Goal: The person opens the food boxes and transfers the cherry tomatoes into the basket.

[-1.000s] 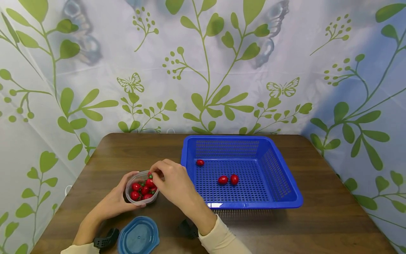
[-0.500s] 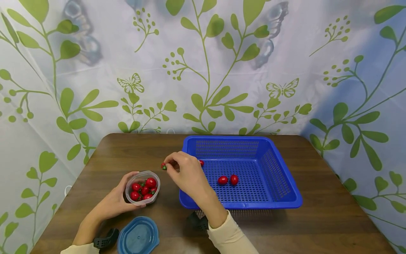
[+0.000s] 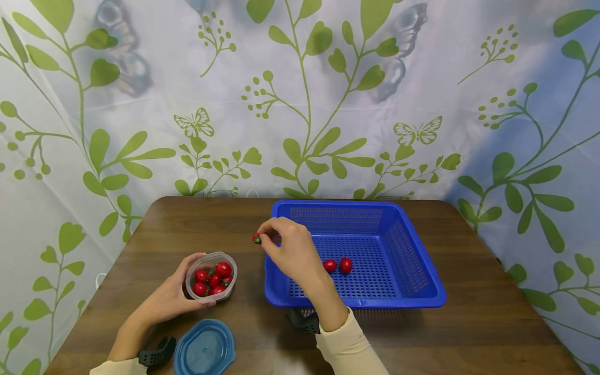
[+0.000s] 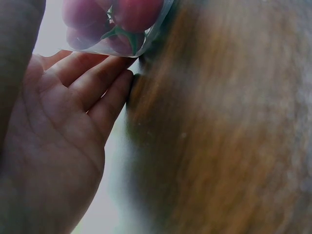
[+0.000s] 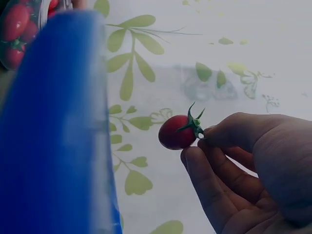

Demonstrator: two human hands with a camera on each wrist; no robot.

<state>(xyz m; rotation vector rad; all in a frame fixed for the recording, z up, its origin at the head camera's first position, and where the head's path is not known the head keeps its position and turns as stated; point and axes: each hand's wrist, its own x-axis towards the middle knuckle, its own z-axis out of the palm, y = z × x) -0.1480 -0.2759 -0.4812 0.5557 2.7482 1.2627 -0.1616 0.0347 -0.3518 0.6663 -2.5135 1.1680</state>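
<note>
My left hand holds a clear plastic container at its left side, fingers and thumb around it; red cherry tomatoes with green stems lie inside. In the left wrist view, the fingers reach under the container's edge. Thumb and fingers of my right hand pinch a single cherry tomato by its green stem end. That hand is over the left side of a blue plastic basket, the tomato just outside the left rim. Two stemless tomatoes are visible on the basket floor.
A blue lid lies on the wooden table just below the container. Dark wrist straps show on both arms. Behind the table hangs a leaf-patterned cloth.
My right hand has lifted a tomato from the container and carried it rightward to the basket's left side, now covering the tomato at the basket's left. The left hand has stayed still.
</note>
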